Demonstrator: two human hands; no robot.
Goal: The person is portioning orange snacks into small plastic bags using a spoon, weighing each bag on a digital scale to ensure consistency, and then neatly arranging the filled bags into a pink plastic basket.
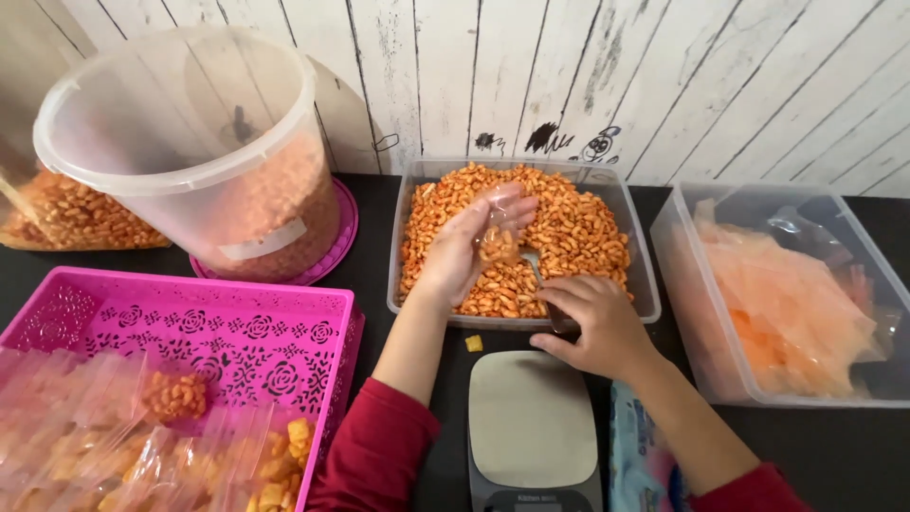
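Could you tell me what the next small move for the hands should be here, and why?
Probably tip the spoon into the small clear bag. The left hand holds the bag open over the tub of orange snacks, only partly filled, and the right hand holds the spoon right beside its mouth.

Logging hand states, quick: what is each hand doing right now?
Left hand: closed on a small clear bag over the snack tub.
Right hand: closed on a spoon at the bag.
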